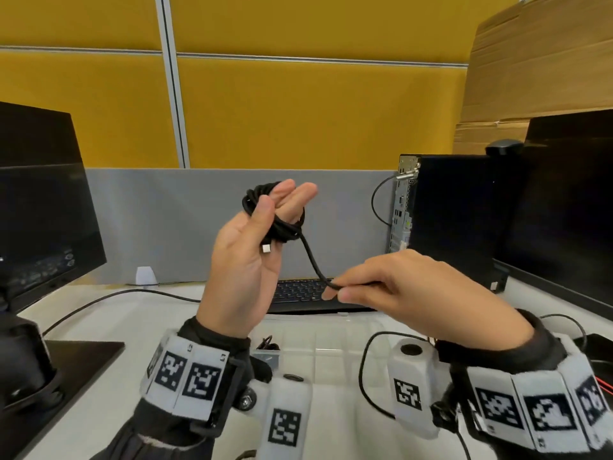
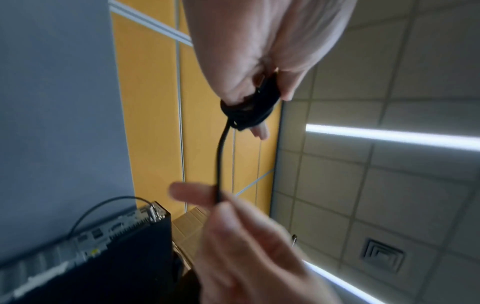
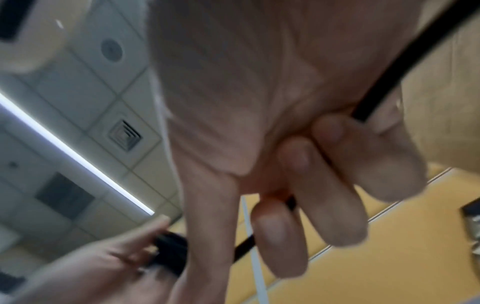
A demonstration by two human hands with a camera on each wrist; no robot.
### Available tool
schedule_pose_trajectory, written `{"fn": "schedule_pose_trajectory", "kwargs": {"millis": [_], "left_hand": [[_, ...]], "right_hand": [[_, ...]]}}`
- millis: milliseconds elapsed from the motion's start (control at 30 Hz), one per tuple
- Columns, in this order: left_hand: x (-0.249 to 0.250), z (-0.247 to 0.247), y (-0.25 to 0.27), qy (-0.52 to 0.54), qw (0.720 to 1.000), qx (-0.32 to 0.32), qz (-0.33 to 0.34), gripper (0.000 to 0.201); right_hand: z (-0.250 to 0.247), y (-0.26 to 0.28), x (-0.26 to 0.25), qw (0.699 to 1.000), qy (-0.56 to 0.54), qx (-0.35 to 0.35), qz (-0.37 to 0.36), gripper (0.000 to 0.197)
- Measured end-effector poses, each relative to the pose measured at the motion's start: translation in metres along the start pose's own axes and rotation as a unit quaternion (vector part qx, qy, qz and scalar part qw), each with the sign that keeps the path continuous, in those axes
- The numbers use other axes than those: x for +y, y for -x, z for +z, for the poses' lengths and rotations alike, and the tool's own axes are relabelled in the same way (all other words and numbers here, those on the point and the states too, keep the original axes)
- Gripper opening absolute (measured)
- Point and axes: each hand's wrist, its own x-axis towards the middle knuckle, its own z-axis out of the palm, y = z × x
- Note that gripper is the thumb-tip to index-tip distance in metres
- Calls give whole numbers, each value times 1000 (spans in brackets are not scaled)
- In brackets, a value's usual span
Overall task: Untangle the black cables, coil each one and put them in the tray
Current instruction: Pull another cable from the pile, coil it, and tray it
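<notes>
Black cable [image 1: 282,224]: held in the air above the desk [image 1: 109,320], not resting on anything.

Head view. Most of the length wound in several turns round the fingers [image 1: 292,194] of the left hand [image 1: 245,260], thumb pressing the bundle from the front; metal plug end [image 1: 266,249] hanging free at the palm. Short free run dropped from coil to right hand [image 1: 398,287], pinched there between thumb and forefinger. Clear tray [image 1: 331,346] seen below the hands, at the near edge of the desk in front of the keyboard [image 1: 302,293]; something dark, possibly another cable, already lying in its left end.

Left wrist view. Coil [image 2: 249,109] seen clamped between thumb and fingers, turns lying close together. Free run taut-ish down to the right fingertips [image 2: 192,195]. Slightly blurred.

Right wrist view. Cable [image 3: 384,80] passed across the right palm under curled fingers [image 3: 335,133]; remaining tail out of frame, length unknown. Blurred.

Judgement: coiling nearly done for this cable. To finish well: keep left thumb pressure on the bundle so turns did not spring off; feed tail with light tension, letting it roll between right fingertips to shed twist; lay each turn beside the last, not across; tuck end before lowering into tray.
</notes>
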Motion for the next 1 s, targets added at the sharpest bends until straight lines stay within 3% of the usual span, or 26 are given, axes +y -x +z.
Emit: {"fn": "schedule_pose_trajectory", "kwargs": {"millis": [100,200,267,333,400,500,533,667,767,867,1000], "left_hand": [[-7,-5,-1,-99,995,14,0,32],[-17,-10,1,-238,971,-2,-8,35],[-21,-11,3,-289,957,-25,-21,57],[-20,-12,4,-318,944,-70,-42,81],[-15,-11,6,-347,925,-135,-71,68],[-18,-8,6,-430,874,-205,-95,41],[-20,-8,6,-423,874,-214,-102,36],[-18,-16,3,-301,920,-217,-124,34],[-10,-27,-4,-242,952,-160,-101,36],[5,-46,-12,-200,977,-24,-75,36],[26,-87,-23,-117,981,151,-25,35]], "right_hand": [[2,0,-11,999,-13,-17,-43,26],[4,0,-12,998,-21,-30,-58,23],[4,-2,-12,997,-32,-13,-68,22],[3,-4,-6,994,-63,65,-68,25],[4,-7,2,983,-49,168,-55,21],[12,-15,10,966,-22,252,-54,20],[15,-18,12,961,-41,269,-56,23],[20,-25,26,946,-98,306,-40,28],[19,-23,45,965,-148,216,-14,24],[19,-14,69,979,-179,99,16,28],[17,2,108,989,-118,-20,89,30]]}}
